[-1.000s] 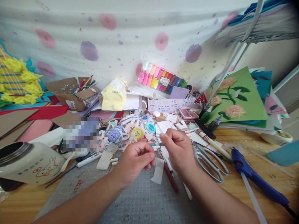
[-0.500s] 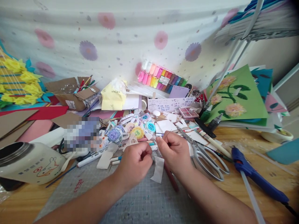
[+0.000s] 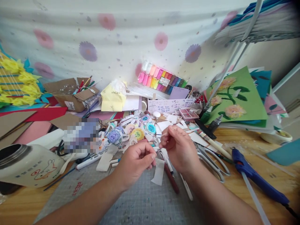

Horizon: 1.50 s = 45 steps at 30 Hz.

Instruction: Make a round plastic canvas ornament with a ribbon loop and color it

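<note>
- Watching the grey cutting mat (image 3: pixel 131 207) first, widest thing in play, its far end swamped by clutter (image 3: pixel 138 133): a tiny part dropped there could vanish.
- Out left of the mat, the cream jar (image 3: pixel 32 165) stands open-mouthed; a careless sweep to that side could topple it.
- Over to the mat's right, the blue glue gun (image 3: pixel 260 180)! Hot or cold, I can't tell; a snag could drag it round.
- Nearer the mat's right side, the grey scissors (image 3: pixel 203 153), their rings well placed to catch a straying wrist.
- Centre stage, above the mat, the left hand (image 3: pixel 138 161) and right hand (image 3: pixel 180 150) face each other, fingers curled in close. Do the tips meet, or grip something? Can't tell; a loose pinch could let a small piece slip.
- On the mat between them, the brown stick (image 3: pixel 172 178); a nudge might roll it.
- And the white paper strip (image 3: pixel 158 172), flat on the mat near its middle: light enough, I'd judge, for a brushing finger to shift or crease.
</note>
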{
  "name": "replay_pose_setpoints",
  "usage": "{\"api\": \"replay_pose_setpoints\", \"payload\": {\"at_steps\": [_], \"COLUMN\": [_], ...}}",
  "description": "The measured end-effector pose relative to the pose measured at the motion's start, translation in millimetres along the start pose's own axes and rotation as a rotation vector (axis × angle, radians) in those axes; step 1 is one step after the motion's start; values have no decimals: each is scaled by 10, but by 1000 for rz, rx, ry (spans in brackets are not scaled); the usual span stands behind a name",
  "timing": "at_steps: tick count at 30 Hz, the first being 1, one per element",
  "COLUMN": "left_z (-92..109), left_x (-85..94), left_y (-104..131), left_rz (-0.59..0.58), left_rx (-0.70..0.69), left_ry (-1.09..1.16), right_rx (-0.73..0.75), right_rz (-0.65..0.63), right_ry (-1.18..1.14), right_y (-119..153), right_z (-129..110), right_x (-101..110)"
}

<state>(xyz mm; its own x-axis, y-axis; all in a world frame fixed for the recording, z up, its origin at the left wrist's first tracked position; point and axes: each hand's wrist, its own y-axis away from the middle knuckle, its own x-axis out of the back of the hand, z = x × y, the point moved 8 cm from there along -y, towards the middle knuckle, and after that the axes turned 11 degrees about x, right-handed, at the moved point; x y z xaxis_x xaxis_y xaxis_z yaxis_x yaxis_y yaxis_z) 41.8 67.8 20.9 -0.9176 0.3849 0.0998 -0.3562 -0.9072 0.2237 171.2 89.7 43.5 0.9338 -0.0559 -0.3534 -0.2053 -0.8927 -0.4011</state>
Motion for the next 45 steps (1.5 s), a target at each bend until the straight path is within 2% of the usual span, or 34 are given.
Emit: {"api": "replay_pose_setpoints", "payload": {"at_steps": [4, 7, 13, 24, 30, 35, 38, 40, 43, 45], "left_z": [-7, -1, -51, -96, -112, -128, -99, -40, 200, 395], "left_x": [63, 97, 108, 73, 38, 58, 120, 217, 395, 390], "left_y": [-18, -28, -62, -72, -64, -76, -60, -15, 137, 253], "left_rz": [69, 121, 181, 179, 108, 102, 139, 210, 378, 436], "left_rx": [-10, -13, 22, 131, 143, 117, 51, -26, -293, -506], "left_ry": [73, 104, 155, 268, 325, 318, 294, 282, 130, -106], "right_rx": [-230, -285, -199, -130, -106, -163, -173, -169, -184, -206], "right_rz": [-34, -73, -162, -297, -281, -227, -223, -225, -224, -240], "right_ry": [-383, -583, -590, -518, -566, -666, -700, -709, -709, -709], "right_y": [86, 134, 175, 336, 263, 185, 147, 133, 141, 165], "right_z": [112, 109, 58, -37, -59, -78, -92, -100, -91, -81], "right_x": [-160, -248, -335, -479, -439, -363, -334, -325, -329, -353]}}
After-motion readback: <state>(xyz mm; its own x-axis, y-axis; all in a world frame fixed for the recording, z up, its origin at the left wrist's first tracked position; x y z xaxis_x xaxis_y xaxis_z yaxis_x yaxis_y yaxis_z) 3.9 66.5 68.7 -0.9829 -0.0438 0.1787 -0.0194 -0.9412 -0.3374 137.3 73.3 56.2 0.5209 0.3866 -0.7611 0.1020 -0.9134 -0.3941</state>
